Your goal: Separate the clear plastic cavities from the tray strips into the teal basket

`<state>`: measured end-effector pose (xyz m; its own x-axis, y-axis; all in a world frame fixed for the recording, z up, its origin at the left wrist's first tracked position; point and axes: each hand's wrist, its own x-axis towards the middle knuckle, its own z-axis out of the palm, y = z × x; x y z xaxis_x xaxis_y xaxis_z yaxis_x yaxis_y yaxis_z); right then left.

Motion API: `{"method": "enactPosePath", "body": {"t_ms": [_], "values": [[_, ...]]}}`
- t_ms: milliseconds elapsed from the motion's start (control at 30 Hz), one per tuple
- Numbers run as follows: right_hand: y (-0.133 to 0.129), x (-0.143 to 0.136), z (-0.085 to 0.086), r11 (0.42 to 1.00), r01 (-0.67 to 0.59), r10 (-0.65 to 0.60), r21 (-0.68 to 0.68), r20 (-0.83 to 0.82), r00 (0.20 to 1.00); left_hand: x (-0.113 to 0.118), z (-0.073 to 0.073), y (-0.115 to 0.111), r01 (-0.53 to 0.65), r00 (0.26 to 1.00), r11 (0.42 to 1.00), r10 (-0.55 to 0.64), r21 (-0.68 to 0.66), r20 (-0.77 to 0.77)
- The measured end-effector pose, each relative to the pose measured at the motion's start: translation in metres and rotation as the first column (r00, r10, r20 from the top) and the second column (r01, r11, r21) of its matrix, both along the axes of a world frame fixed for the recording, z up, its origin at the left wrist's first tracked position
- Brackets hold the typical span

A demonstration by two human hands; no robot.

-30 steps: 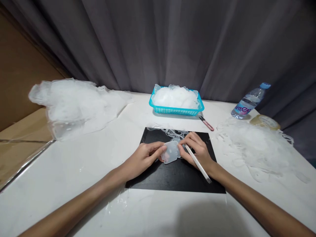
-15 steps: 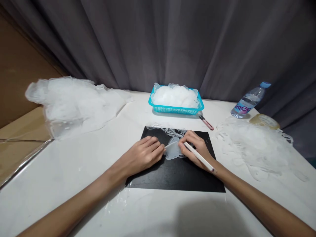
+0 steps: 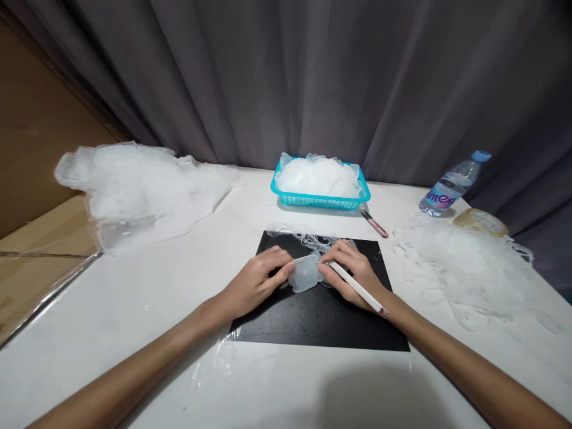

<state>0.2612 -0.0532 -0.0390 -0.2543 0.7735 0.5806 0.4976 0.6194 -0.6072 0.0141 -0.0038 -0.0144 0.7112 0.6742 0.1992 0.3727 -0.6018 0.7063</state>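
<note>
Over a black mat (image 3: 313, 328), my left hand (image 3: 263, 274) pinches the left edge of a translucent, whitish flat piece (image 3: 305, 275), thumb and fingers closed on it. My right hand (image 3: 353, 271) grips a slim white stick-like tool (image 3: 360, 290), its back end slanting toward my wrist. The tool's front tip is hidden at my fingertips, which are at the piece's right edge. Behind the piece, thin looped translucent strips (image 3: 313, 241) lie along the mat's far side, partly covered by my right hand.
A blue basket (image 3: 322, 202) heaped with white translucent pieces stands at the back. Pink-handled thread snips (image 3: 375, 224) lie beside it. Right: a water bottle (image 3: 451, 186), a tape roll (image 3: 480, 221) and a pile of translucent scraps (image 3: 473, 268). Left: a filled clear bag (image 3: 138, 190).
The translucent piece has turned and shifted slightly left, showing more of its flat face. My left fingers have changed their hold on its edge. My right hand keeps the white tool.
</note>
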Motion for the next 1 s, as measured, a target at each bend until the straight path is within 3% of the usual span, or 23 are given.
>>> {"method": "enactPosePath", "body": {"t_ms": [267,533,733,1000], "values": [[0.0008,0.0007,0.0003,0.999,-0.012,0.012,0.031,-0.002,1.000,0.0040,-0.0064,-0.0004,-0.094,0.989,0.943,0.126,-0.320,0.081],[0.0022,0.0007,-0.0019,0.999,0.037,-0.037,-0.031,-0.012,0.999,0.0044,-0.0029,-0.0016,-0.036,0.964,0.876,0.157,-0.480,0.214],[0.0040,0.0005,-0.0043,0.999,0.051,-0.051,-0.006,0.001,0.999,0.0082,-0.0057,-0.0005,0.013,0.886,0.793,0.273,-0.609,0.374],[0.0029,-0.0002,-0.0027,0.998,0.040,-0.041,0.049,0.013,0.999,0.0097,-0.0072,-0.0061,0.075,0.902,0.723,0.245,-0.687,0.356]]}}
